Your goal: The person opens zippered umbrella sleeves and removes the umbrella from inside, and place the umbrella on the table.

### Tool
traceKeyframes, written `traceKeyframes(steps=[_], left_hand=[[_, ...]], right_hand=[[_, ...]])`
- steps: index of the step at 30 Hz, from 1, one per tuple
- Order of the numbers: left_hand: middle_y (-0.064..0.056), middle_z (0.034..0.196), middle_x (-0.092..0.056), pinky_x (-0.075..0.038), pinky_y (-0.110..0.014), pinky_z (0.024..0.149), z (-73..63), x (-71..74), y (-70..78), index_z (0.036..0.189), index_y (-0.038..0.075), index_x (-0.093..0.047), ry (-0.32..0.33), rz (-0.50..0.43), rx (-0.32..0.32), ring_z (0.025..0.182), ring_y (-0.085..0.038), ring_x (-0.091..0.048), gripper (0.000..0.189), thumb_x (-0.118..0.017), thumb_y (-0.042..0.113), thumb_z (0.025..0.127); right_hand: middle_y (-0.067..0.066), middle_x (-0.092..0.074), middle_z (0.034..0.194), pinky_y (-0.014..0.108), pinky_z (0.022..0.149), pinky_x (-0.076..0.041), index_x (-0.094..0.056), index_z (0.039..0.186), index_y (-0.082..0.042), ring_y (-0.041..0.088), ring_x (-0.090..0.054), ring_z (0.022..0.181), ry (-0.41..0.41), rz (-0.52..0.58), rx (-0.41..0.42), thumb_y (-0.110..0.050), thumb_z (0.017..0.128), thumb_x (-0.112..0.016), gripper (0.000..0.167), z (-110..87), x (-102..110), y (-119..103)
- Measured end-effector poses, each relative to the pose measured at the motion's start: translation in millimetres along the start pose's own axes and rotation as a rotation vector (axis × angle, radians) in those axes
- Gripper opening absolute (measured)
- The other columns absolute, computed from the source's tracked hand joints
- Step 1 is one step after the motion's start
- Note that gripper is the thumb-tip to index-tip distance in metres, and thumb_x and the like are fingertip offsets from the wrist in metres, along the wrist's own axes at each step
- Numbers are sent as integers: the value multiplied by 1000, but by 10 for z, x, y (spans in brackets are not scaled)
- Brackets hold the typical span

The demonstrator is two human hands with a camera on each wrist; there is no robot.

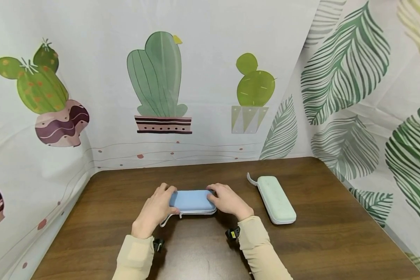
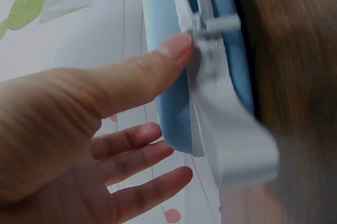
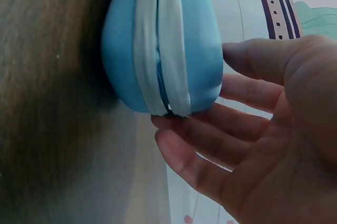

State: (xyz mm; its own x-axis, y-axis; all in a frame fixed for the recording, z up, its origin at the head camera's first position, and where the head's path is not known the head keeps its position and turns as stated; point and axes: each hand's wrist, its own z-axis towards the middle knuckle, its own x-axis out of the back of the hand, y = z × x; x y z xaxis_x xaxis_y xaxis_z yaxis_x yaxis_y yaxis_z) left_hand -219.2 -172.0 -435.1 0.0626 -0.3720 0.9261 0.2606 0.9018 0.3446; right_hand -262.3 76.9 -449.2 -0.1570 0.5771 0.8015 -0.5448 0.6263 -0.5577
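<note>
A light blue zip case (image 1: 192,200) with a white zipper band lies on the table between both hands. My left hand (image 1: 155,206) grips its left end, the thumb (image 2: 176,47) on the front edge beside the zipper pull (image 2: 221,23). A white wrist strap (image 2: 237,145) loops out at that end. In the left wrist view, the zipper bands stand parted beyond the pull. My right hand (image 1: 229,200) holds the other end, thumb on the top and fingers (image 3: 195,166) around the end. A narrow gap shows between the zipper bands (image 3: 174,66) in the right wrist view.
A pale green zip case (image 1: 275,200) with a grey strap (image 1: 252,179) lies to the right of the right hand. The brown wooden table (image 1: 322,233) meets a white curtain (image 1: 210,85) printed with cacti and leaves at its back and sides.
</note>
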Motion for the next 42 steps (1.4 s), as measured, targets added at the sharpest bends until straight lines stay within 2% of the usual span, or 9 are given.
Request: traceKeyframes(steps=[6, 11, 15, 18, 20, 25, 31, 38, 42], left_hand=[[-15, 106, -56, -51, -46, 64, -33, -19, -25, 117, 6, -63, 82, 16, -9, 98, -34, -56, 52, -87, 13, 72], [-19, 106, -64, -52, -48, 65, -5, -48, -17, 124, 3, -62, 75, 5, 18, 92, -39, -63, 51, -81, 3, 77], [-22, 106, -67, -51, -45, 62, 19, -60, 1, 125, 0, -63, 79, -29, 30, 82, -37, -65, 42, -70, -4, 84], [-24, 109, -67, -51, -44, 63, 40, -56, 20, 124, -2, -64, 88, -61, 58, 80, -35, -66, 34, -65, 0, 90], [-25, 114, -66, -52, -47, 69, 53, -52, 43, 125, -4, -63, 81, -84, 85, 86, -38, -66, 34, -64, 8, 93], [-29, 124, -60, -49, -55, 86, 50, -61, 130, 132, -8, -56, 2, -116, 136, 104, -45, -62, 49, -62, 26, 96], [-32, 128, -55, -47, -58, 87, 1, -103, 276, 140, -14, -41, -75, -99, 175, 107, -48, -59, 76, -65, 40, 93], [-36, 133, -47, -48, -58, 83, -19, -152, 425, 144, -15, -31, -79, -66, 227, 103, -49, -59, 100, -72, 52, 83], [-39, 137, -41, -49, -57, 81, -17, -164, 461, 145, -15, -29, -83, -53, 239, 99, -48, -61, 106, -76, 52, 79]], right_hand=[[10, -69, 106, 39, 85, -50, -68, 113, 2, 20, -63, 96, -45, 0, 3, -7, 98, -51, 24, 11, -22, -29], [4, -70, 96, 32, 79, -51, -72, 104, -4, 13, -62, 86, -76, -37, 33, -9, 99, -50, 23, 26, -91, -107], [0, -69, 91, 29, 77, -50, -72, 101, -6, 10, -60, 82, -105, -35, 46, -10, 99, -51, 22, 40, -123, -200], [0, -67, 91, 29, 77, -50, -72, 101, -6, 10, -59, 81, -127, -24, 45, -8, 98, -53, 19, 50, -134, -258], [0, -66, 91, 29, 78, -49, -71, 101, -6, 11, -58, 82, -139, -21, 44, -7, 97, -55, 17, 52, -147, -282], [-1, -65, 92, 30, 81, -48, -70, 101, -6, 12, -57, 85, -166, -12, 77, -5, 96, -57, 14, 51, -200, -298], [-5, -64, 87, 26, 76, -47, -72, 97, -8, 8, -56, 81, -146, 30, 71, -3, 94, -58, 15, 54, -278, -238], [1, -65, 69, 22, 56, -47, -71, 94, -6, 5, -58, 53, -108, 164, -88, -4, 93, -59, 12, 72, -380, -223], [5, -65, 63, 24, 50, -47, -69, 94, -2, 9, -58, 46, -80, 229, -153, -5, 95, -59, 11, 85, -436, -248]])
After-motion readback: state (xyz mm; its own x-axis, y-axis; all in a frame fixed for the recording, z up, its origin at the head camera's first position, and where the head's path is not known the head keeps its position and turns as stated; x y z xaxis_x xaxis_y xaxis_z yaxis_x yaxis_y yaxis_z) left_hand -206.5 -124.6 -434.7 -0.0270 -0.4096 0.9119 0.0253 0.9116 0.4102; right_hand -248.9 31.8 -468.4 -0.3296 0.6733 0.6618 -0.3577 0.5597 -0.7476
